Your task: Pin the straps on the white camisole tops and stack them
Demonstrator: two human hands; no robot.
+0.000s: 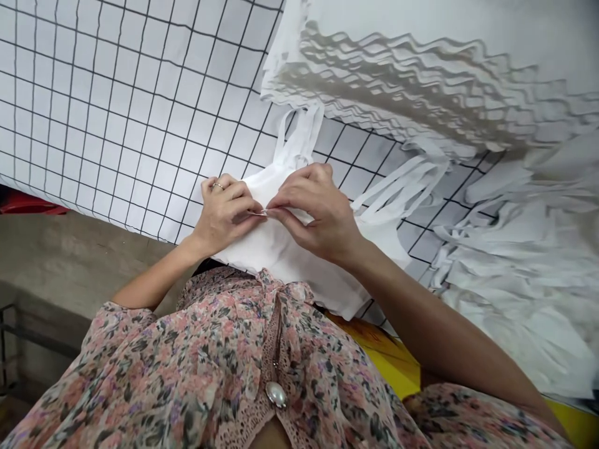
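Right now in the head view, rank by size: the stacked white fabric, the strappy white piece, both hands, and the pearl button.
Largest to smallest:
1. Stacked white fabric
2. Strappy white piece
3. Left hand and right hand: they look alike, so I won't rank them
4. Pearl button

White fabric top (pixel 299 268), black-gridded white sheet (pixel 116 112)

Garment (pixel 299 268) on grid sheet (pixel 131 106); fabric stack (pixel 421 81) behind, loose pieces (pixel 515 274) right.

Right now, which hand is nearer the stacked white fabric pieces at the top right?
Right hand: it pinches the white garment below and left of the stacked white fabric pieces. The left hand, also on it, is farther away.
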